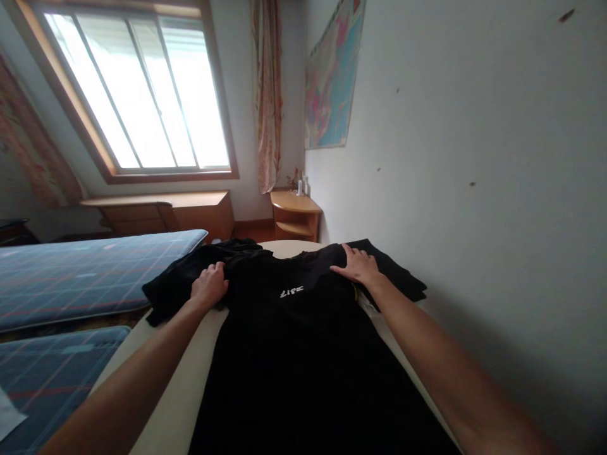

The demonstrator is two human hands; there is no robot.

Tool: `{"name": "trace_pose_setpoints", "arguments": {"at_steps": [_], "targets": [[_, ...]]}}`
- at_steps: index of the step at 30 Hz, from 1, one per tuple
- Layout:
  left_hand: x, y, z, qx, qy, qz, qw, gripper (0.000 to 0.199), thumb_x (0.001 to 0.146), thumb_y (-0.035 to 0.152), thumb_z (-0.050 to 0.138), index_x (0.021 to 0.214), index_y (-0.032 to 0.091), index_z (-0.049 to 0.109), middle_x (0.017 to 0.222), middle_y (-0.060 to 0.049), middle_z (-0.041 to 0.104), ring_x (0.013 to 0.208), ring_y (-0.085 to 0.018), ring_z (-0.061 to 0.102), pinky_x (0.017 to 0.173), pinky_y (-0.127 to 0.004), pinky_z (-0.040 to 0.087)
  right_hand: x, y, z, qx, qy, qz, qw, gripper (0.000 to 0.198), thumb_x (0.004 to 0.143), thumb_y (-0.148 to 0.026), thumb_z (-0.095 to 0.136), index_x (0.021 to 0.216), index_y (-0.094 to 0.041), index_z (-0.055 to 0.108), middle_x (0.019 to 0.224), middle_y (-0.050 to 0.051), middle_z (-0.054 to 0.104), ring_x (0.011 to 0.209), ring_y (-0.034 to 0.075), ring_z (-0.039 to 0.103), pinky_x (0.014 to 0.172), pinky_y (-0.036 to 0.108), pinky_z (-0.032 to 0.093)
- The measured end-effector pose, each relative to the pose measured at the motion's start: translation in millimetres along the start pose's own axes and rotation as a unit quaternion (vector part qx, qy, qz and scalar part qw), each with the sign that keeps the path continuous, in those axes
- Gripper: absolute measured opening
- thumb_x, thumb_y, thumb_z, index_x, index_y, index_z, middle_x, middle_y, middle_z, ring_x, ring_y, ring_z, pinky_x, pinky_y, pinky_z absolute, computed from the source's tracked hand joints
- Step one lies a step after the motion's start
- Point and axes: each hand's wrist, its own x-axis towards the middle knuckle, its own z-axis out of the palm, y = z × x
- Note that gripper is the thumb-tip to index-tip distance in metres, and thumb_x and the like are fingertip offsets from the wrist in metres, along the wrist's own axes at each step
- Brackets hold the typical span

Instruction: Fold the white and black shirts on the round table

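Both my left fingers (212, 270) and right fingers (356, 256) lie half-curled on the shirt (294, 354), grip unclear; uneven tugging could crease it.

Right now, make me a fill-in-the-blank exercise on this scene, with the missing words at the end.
1. The shirt is coloured ____.
2. The small print on its chest is coloured ____.
3. The hand nearer the wall map is the person's ____ one.
4. Above the desk, bright light comes through a ____.

Missing words: black; white; right; window.
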Motion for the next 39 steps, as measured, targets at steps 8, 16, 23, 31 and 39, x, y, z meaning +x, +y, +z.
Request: {"name": "trace_pose_setpoints", "arguments": {"at_steps": [8,16,23,31,39], "targets": [[10,-15,2,-0.038,-0.052,-0.099,0.993,0.037,0.082,0.038,0.059,0.113,0.018,0.064,0.111,-0.019,0.071,0.102,-0.039,0.068,0.077,-0.044,0.053,-21,4,-3,-0.039,0.042,-0.046,0.997,0.076,0.089,-0.032,0.061,0.155,-0.025,0.023,0.124,0.016,0.063,0.115,0.032,0.057,0.091,0.040,0.044],[16,-29,-19,-0.095,0.020,-0.122,0.988,0.025,0.083,0.036,0.055,0.097,0.022,0.071,0.100,-0.013,0.074,0.094,-0.034,0.070,0.074,-0.039,0.053,-26,9,-22,0.067,0.078,-0.003,0.995,0.052,0.094,-0.020,0.043,0.146,-0.026,0.040,0.106,0.007,0.071,0.089,0.024,0.067,0.078,0.032,0.045],[-6,-17,-15,-0.098,0.096,-0.137,0.981,0.030,0.094,0.037,0.041,0.107,0.021,0.062,0.113,-0.016,0.066,0.096,-0.037,0.068,0.079,-0.046,0.052,-44,-1,-5,-0.045,0.002,-0.184,0.982,0.036,0.081,-0.035,0.070,0.115,-0.024,0.067,0.124,0.011,0.061,0.116,0.030,0.050,0.096,0.038,0.038],[-64,20,15,-0.071,0.101,-0.035,0.992,0.032,0.095,0.037,0.043,0.119,0.017,0.050,0.115,-0.014,0.058,0.095,-0.030,0.067,0.075,-0.038,0.052,-52,-16,9,-0.065,0.062,-0.167,0.982,0.022,0.095,-0.024,0.048,0.103,-0.018,0.068,0.110,0.015,0.069,0.114,0.029,0.051,0.101,0.043,0.032],[-111,13,44,-0.010,0.066,0.032,0.997,0.036,0.095,0.028,0.046,0.127,0.010,0.051,0.121,-0.017,0.059,0.111,-0.031,0.059,0.093,-0.039,0.047,-23,14,-9,0.159,0.100,0.171,0.967,0.038,0.098,-0.028,0.036,0.131,-0.016,0.050,0.106,0.014,0.070,0.097,0.026,0.066,0.081,0.034,0.045]]}}
